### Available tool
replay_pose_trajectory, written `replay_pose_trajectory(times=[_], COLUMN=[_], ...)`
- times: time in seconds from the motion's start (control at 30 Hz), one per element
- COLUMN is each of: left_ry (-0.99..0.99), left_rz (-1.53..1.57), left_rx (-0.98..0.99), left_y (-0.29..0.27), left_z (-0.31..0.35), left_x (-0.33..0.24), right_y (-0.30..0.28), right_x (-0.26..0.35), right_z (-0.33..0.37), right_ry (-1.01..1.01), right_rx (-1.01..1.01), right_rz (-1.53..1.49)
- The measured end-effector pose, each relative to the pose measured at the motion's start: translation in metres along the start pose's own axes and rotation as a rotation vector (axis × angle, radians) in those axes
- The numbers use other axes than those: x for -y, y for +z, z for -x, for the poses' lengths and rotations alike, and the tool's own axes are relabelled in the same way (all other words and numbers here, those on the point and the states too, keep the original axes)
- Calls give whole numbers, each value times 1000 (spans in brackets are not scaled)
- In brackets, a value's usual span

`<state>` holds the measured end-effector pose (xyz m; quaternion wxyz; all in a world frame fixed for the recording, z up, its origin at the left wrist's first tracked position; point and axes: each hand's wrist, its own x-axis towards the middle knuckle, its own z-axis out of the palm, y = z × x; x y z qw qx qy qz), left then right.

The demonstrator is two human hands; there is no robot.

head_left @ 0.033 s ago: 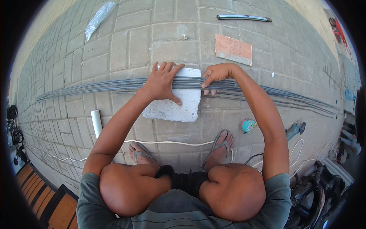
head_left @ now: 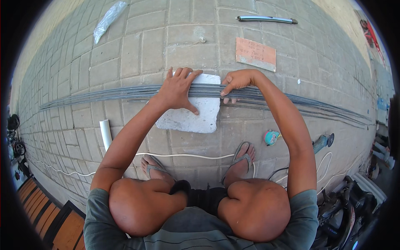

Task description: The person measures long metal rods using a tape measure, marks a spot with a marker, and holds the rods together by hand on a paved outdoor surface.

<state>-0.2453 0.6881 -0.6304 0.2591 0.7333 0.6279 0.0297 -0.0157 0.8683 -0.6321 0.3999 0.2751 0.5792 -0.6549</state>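
A long bundle of thin grey metal rods (head_left: 204,91) runs left to right across a white block (head_left: 189,114) with a rough, pitted top. My left hand (head_left: 177,89) lies over the rods with its fingers spread, the fingertips reaching past the far side and the thumb resting on the block. Just beyond the block's right edge, my right hand (head_left: 235,85) is closed round the bundle, its thumb on top and fingertips showing beneath. Part of the rods is hidden under both hands. Several rods fan apart toward the right end.
On the paving lie a teal tape measure (head_left: 271,137), an angle grinder (head_left: 321,143), a white pipe (head_left: 106,133) and a pale cable (head_left: 187,156). Farther off are a cardboard piece (head_left: 256,54), a shiny tube (head_left: 266,19) and a plastic bag (head_left: 109,21). A slatted bench (head_left: 54,212) stands at lower left.
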Motion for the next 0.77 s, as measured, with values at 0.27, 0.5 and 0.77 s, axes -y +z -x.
replay_pose_trajectory(times=[0.27,0.5,0.77], left_ry=[-25,-30,-81], left_rz=[49,43,-25], left_rx=[12,-52,-25], left_y=[2,3,6], left_z=[1,5,6], left_x=[4,3,3], right_y=[7,12,17], right_x=[-8,-11,-11], right_z=[0,-2,-1], right_ry=[-15,-18,-13], right_rx=[-31,-17,-7], right_rz=[-33,-16,-7])
